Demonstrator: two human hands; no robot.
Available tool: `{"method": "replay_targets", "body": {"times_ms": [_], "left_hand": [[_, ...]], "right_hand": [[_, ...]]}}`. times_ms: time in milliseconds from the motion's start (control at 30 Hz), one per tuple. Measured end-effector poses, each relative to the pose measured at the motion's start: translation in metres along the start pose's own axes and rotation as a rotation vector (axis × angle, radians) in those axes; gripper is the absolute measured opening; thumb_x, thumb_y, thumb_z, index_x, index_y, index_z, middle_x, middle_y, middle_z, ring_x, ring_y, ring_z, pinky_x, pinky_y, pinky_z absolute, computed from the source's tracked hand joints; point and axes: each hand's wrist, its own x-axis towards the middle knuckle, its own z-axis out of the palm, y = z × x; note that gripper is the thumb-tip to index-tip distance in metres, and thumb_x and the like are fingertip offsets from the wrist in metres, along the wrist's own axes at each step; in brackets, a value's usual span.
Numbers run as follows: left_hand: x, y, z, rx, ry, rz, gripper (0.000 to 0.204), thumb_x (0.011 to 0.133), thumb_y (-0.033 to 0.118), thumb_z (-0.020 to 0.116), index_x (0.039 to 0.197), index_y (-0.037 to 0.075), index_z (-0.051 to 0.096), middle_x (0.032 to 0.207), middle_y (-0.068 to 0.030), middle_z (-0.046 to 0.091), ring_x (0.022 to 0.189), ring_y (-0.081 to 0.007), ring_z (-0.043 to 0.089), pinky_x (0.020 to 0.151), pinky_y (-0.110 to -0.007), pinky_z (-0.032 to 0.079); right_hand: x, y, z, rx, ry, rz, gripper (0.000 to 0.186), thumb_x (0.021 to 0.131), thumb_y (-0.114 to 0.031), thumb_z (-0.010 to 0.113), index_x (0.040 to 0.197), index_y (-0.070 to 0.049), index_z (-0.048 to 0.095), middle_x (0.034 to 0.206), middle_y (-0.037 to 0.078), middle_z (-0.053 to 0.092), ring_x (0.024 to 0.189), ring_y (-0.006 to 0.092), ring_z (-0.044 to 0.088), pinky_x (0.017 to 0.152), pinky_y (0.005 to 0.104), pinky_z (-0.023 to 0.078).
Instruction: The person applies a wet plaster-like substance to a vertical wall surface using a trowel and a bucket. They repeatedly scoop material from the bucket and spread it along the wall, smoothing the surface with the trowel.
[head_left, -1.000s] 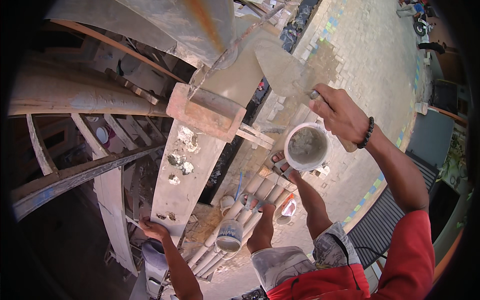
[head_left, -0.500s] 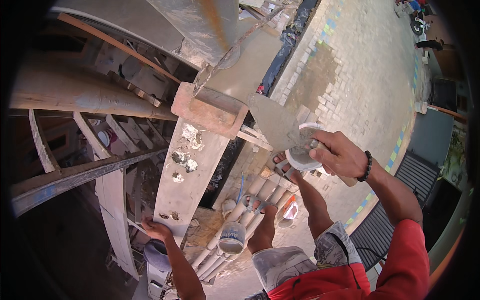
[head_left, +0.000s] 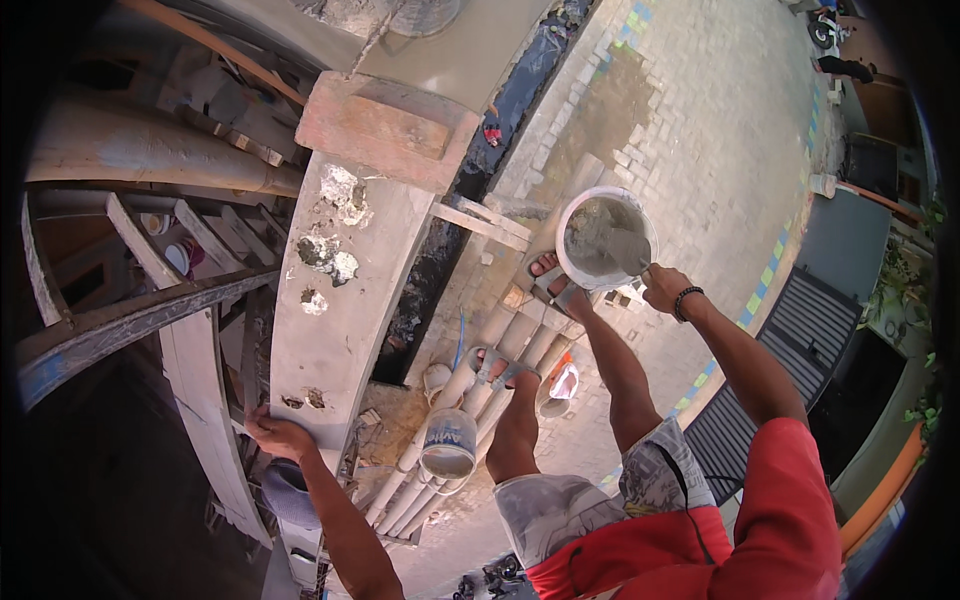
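Observation:
My right hand (head_left: 667, 291) is closed round the handle of a trowel. The trowel's grey blade (head_left: 628, 250) dips into the wet mortar (head_left: 594, 232) in a white-rimmed bucket (head_left: 568, 268) by my feet. At the lower left, my left hand (head_left: 282, 437) grips the side edge of a long grey concrete ledge (head_left: 335, 250); part of its fingers is hidden. Rough holes and white patches mark that ledge. A reddish brick (head_left: 385, 125) lies across its far end, with a string or thin rod (head_left: 368, 50) running up from it.
I stand on a bundle of pipes (head_left: 410, 495), beside a second bucket (head_left: 448, 445). A dark ditch (head_left: 430, 290) runs along the ledge, crossed by wooden strips (head_left: 485, 222). Left is a wooden frame (head_left: 150, 310) over a dark drop. Paving (head_left: 720, 150) and a slatted gate (head_left: 770, 375) lie right.
My right hand has lowered the trowel, and its blade has gone from above the bucket into the mortar. The left hand keeps its hold on the ledge. The whole view has shifted.

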Motion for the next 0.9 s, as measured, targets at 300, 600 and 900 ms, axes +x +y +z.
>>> {"method": "replay_targets", "body": {"times_ms": [300, 600, 900], "left_hand": [[0.004, -0.016, 0.005, -0.018, 0.055, -0.007, 0.030, 0.090, 0.004, 0.035, 0.115, -0.005, 0.049, 0.090, -0.0153, 0.059, 0.083, -0.0271, 0.057, 0.077, -0.037, 0.044], [0.004, -0.003, 0.015, -0.039, 0.076, -0.017, 0.034, 0.085, -0.005, 0.040, 0.115, 0.003, 0.053, 0.087, -0.0100, 0.058, 0.084, -0.0241, 0.050, 0.076, -0.035, 0.040], [0.001, -0.007, -0.002, -0.041, 0.107, -0.003, 0.040, 0.079, -0.008, 0.044, 0.115, 0.004, 0.054, 0.087, -0.0092, 0.058, 0.086, -0.0265, 0.050, 0.077, -0.039, 0.039]], "right_hand": [[0.066, -0.003, 0.076, -0.079, 0.078, 0.067, 0.044, 0.072, -0.012, 0.063, 0.114, -0.009, 0.051, 0.107, 0.024, 0.053, 0.096, 0.0386, 0.058, 0.083, 0.0439, 0.049], [0.019, -0.013, 0.072, 0.204, 0.382, -0.251, 0.037, 0.076, -0.005, 0.058, 0.113, -0.004, 0.056, 0.104, 0.019, 0.060, 0.094, 0.0323, 0.059, 0.083, 0.0387, 0.047], [-0.108, -0.277, -0.160, 0.192, 0.993, -0.953, 0.042, 0.075, -0.002, 0.058, 0.116, -0.008, 0.053, 0.100, 0.017, 0.052, 0.096, 0.0347, 0.048, 0.085, 0.0406, 0.039]]}}
